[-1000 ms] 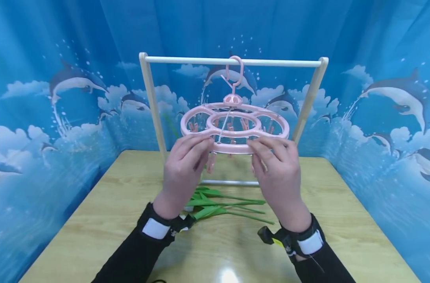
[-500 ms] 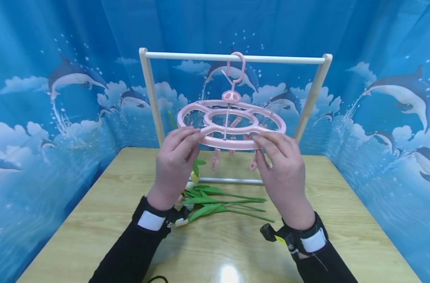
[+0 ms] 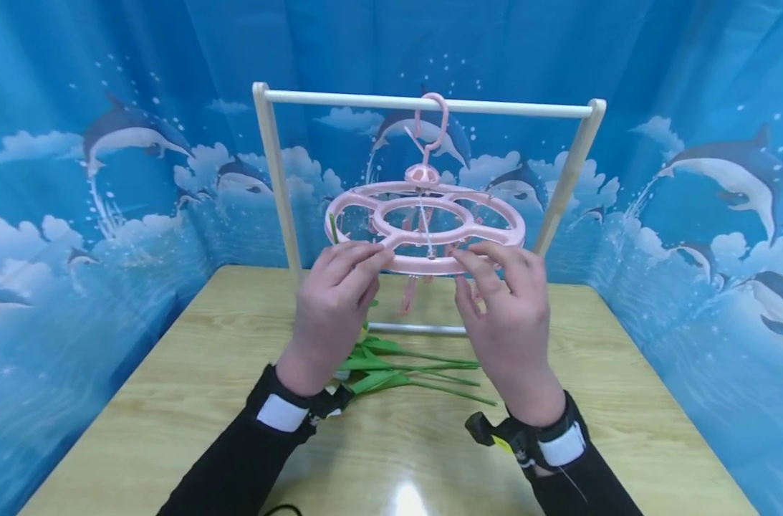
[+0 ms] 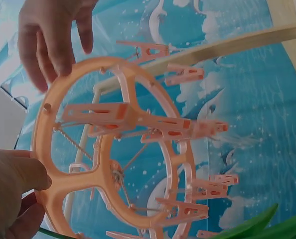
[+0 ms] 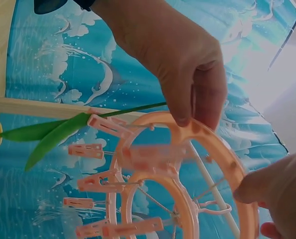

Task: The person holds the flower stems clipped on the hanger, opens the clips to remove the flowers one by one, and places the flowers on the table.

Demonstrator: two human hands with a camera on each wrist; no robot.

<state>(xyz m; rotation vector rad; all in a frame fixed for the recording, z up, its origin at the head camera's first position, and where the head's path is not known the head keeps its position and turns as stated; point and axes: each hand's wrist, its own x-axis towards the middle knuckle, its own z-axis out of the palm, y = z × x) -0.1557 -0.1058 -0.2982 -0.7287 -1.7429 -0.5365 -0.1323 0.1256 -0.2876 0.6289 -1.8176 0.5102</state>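
Observation:
A pink clip hanger (image 3: 423, 266) with several hanging clothespins (image 5: 90, 181) is hooked over a rack's top bar (image 3: 339, 98). My left hand (image 3: 336, 297) pinches its near rim at the left; the left wrist view shows the thumb on the ring. My right hand (image 3: 510, 308) is at the rim's right part, a fingertip touching it and the thumb apart from the rim. A tulip (image 5: 58, 132) with a yellow bloom hangs head down near a clothespin at the hanger's left side, its stem rising by my left hand. The clothespin's grip on it is partly hidden.
Several artificial tulips (image 3: 391, 376) lie on the wooden table (image 3: 559, 444) below the hanger, their blooms hidden by my left arm. The rack's wooden uprights (image 3: 568, 179) stand either side. A blue dolphin curtain (image 3: 688, 215) surrounds the table. A black cable (image 3: 281, 509) shows at the front edge.
The hanger has turned, its near rim shifting right. My left hand shifted left, then back right with the rim. My right thumb has come away from the rim.

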